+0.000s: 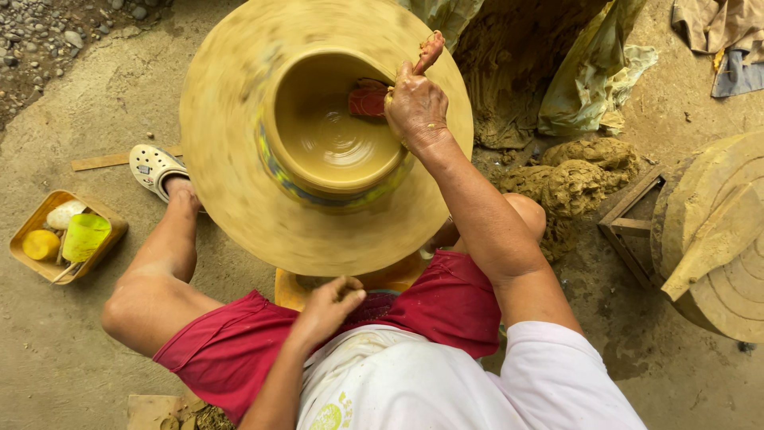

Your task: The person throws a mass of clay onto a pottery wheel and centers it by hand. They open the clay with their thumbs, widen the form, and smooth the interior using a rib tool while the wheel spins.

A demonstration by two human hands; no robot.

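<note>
Right hand (415, 103) is closed round a red tool (430, 49) at the far-right rim of the clay pot (338, 131). Top of the tool sticks up past the knuckles; its lower end dips into the pot, where a red blur (368, 99) shows against the inner wall (can't tell if that's the same tool or a separate pad, too smeared). Fingertips are hidden behind the hand itself.

Pot sits at the centre of a round wheel (239, 183), which is blurred all over, so surface detail is lost. A blue-green band (274, 171) runs under the pot's near-left rim, also smeared.

Left hand (328, 306) is at the near edge of the wheel, fingers curled in loosely toward the palm; whether it pinches anything I can't tell. An orange thing (294, 291) pokes out from under the wheel there, mostly covered.

On the ground, left: a small tray (24, 239) w/ a yellow ball (40, 244), a pale lump (65, 213) and a green cup (84, 236). A white clog (155, 167) covers the foot by the wheel's left edge. Right: lumps of raw clay (577, 179), a wood frame (633, 227) and a round wooden block (720, 231) cut off by the frame edge. Far right, cloth (589, 87) drapes over more clay.
</note>
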